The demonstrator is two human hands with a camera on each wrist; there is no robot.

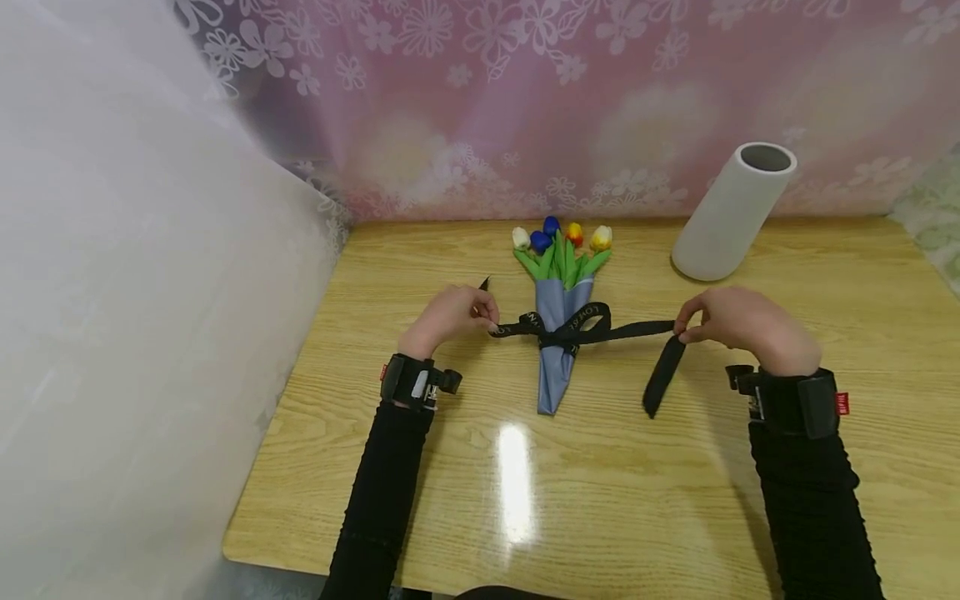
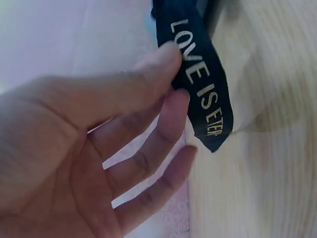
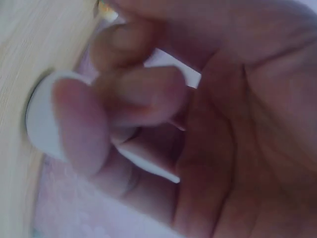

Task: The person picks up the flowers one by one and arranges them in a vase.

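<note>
Left hand [image 1: 452, 318] pinches black ribbon [image 1: 636, 331] near tip; right hand [image 1: 752, 327] pinches other tail

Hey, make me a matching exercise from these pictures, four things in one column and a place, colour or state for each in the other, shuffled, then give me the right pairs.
Column one
1. Black ribbon
2. White vase
3. Left hand
4. Wrapping

Column two
A. Grey-blue, around the lower part of the flowers
B. Pinching a lettered strip
C. Standing on the table beyond the right hand
D. Bears pale lettering and has a loop

Pairs: 1-D, 2-C, 3-B, 4-A.
</note>
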